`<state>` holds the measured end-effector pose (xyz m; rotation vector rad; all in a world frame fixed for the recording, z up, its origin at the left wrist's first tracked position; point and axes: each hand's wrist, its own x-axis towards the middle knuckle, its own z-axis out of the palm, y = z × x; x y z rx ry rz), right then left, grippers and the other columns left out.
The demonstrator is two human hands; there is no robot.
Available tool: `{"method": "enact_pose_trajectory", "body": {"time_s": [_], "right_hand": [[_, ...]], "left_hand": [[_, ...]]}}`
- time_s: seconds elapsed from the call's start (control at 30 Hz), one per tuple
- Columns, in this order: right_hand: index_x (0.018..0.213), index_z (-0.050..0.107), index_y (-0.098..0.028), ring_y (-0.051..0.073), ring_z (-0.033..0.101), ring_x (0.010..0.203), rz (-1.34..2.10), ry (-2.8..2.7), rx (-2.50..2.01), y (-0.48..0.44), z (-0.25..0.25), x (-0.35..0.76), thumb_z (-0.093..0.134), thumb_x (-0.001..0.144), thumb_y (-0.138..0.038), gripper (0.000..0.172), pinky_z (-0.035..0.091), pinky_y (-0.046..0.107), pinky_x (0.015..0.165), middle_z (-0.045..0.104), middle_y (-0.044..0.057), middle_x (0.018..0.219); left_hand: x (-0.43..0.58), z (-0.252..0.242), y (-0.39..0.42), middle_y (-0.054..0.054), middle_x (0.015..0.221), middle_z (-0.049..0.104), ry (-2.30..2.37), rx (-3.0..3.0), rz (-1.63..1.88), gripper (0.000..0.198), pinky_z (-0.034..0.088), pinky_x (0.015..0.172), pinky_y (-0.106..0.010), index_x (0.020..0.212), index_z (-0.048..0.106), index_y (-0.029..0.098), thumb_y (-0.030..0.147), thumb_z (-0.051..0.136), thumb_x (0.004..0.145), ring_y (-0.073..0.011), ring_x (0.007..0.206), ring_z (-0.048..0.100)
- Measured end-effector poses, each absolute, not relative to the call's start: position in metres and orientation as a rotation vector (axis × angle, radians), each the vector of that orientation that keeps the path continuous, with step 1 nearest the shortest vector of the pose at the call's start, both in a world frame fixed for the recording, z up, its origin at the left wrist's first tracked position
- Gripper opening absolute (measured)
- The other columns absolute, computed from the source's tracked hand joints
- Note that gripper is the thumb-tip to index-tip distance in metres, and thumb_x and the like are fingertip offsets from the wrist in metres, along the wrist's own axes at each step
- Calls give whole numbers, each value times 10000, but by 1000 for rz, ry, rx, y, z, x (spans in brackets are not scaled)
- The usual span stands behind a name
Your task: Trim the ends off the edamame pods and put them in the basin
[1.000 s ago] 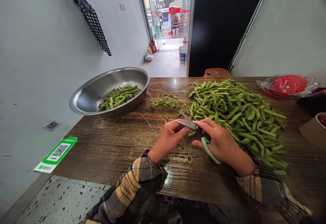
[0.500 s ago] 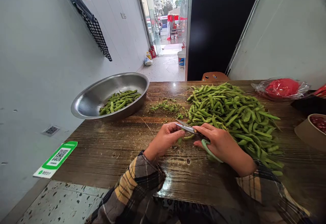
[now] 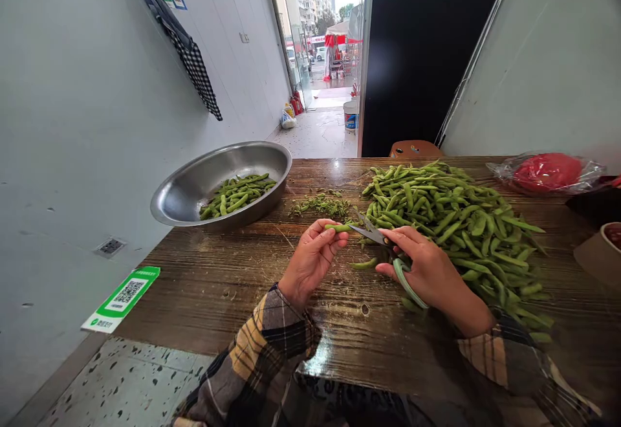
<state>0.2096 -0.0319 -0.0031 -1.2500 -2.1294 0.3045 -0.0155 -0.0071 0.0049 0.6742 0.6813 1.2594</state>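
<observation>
Between the thumb and fingers of my left hand (image 3: 313, 255) is a green soybean pod (image 3: 339, 227), its free end pointing right. My right hand (image 3: 427, 272) grips scissors (image 3: 371, 231) with pale green handles. The scissor blades are parted around the pod's right end. A large heap of soybean pods (image 3: 451, 220) lies just beyond and to the right of my right hand. One loose pod (image 3: 365, 264) rests on the wooden table below the blades. Small green trimmings (image 3: 323, 204) form a low pile beyond my left hand.
A steel basin (image 3: 169, 204) with some pods stands at the table's (image 3: 204, 310) far left. A QR-code card (image 3: 123, 297) lies at the left edge. At the right are a red item in clear plastic (image 3: 548, 171) and a paper bowl (image 3: 599, 252).
My left hand has turned and opened its wrist outward, and the pod now shows plainly in its fingers. The scissor blades have spread wider. The whole view has shifted slightly.
</observation>
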Motion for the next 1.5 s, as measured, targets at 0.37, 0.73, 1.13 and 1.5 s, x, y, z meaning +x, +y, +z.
{"method": "enact_pose_trajectory", "body": {"time_s": [0.37,0.73,1.13,1.5], "right_hand": [[1309,514,-241,238,637,946,315,-2105,-1137,-31,-7,208,672,820,-405,540,557,376,789,604,96,1147],[1209,581,-215,222,657,859,253,-2132,-1169,-34,0,209,611,877,-379,372,536,331,712,659,90,1033],[1198,584,-167,208,651,783,138,-1972,-1222,-28,-4,213,630,868,-391,401,526,337,719,668,97,1027],[1220,582,-160,223,647,837,166,-2078,-1273,-30,-1,208,606,883,-387,407,506,323,711,655,87,996]], "left_hand": [[-3,-2,-13,-33,801,708,648,765,1083,252,557,634,-195,875,588,131,190,774,715,-107,662,679],[-8,1,-13,1,670,660,715,817,1059,291,452,463,-154,887,584,138,250,784,707,-68,499,581],[-21,4,-2,-16,843,661,667,694,1267,126,549,803,-354,806,526,170,207,638,761,-162,802,662],[8,-18,-14,-53,887,621,1193,2246,645,141,422,754,-292,909,557,175,192,417,902,-172,828,569]]}}
